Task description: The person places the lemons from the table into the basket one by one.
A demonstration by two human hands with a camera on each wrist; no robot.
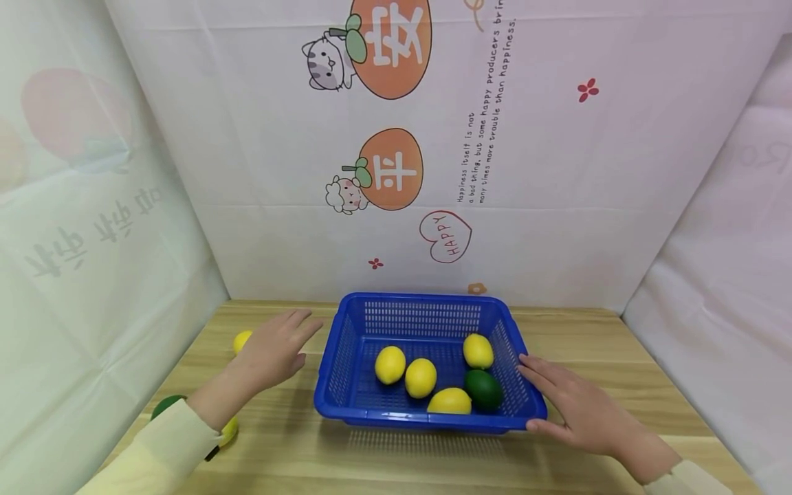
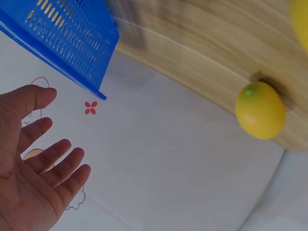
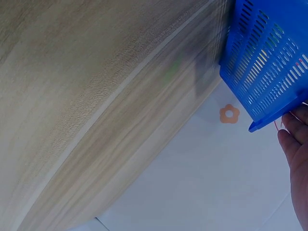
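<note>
The blue basket [image 1: 396,416] sits on the worktop [image 1: 284,412] with its long axis running left to right between the person's two hands, and that placement is what the coming move seems to turn on. The left hand [image 1: 272,349] hangs in the air beside the basket's left end, its grip spread, fingers apart and holding nothing. The lone lemon [image 2: 261,110] lies on the worktop to that grip's outer left, near the back edge, apart from the fingers, so the left hand is clearly the nearer one; how its long axis points is hard to tell. More fruit, a green one [image 1: 166,407] and a yellow one [image 1: 229,432], shows partly hidden under the left forearm. The right hand [image 1: 575,405] touches the basket's right rim with extended fingers, its grip not closed round it. Inside the basket rest four lemons [image 1: 421,378] and a dark green fruit [image 1: 484,390]
</note>
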